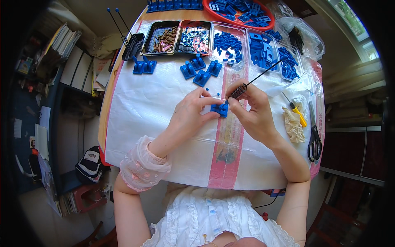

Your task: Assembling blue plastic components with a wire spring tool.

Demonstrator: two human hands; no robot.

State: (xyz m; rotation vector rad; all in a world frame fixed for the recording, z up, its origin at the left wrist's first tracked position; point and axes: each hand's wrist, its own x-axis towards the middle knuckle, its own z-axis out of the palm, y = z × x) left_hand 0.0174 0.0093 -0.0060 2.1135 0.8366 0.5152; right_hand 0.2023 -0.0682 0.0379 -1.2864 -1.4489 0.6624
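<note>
My left hand pinches a small blue plastic block against the white sheet covering the table. My right hand grips a black rod with a coiled spring end, its coil held just above the block and its thin shaft slanting up to the right. Both hands meet over the block at the table's middle.
Several blue blocks lie behind the hands, two more at the left. Trays hold brown pins, mixed small parts and blue pieces. A red basket sits at the back. Scissors, a yellow screwdriver and a glove lie right.
</note>
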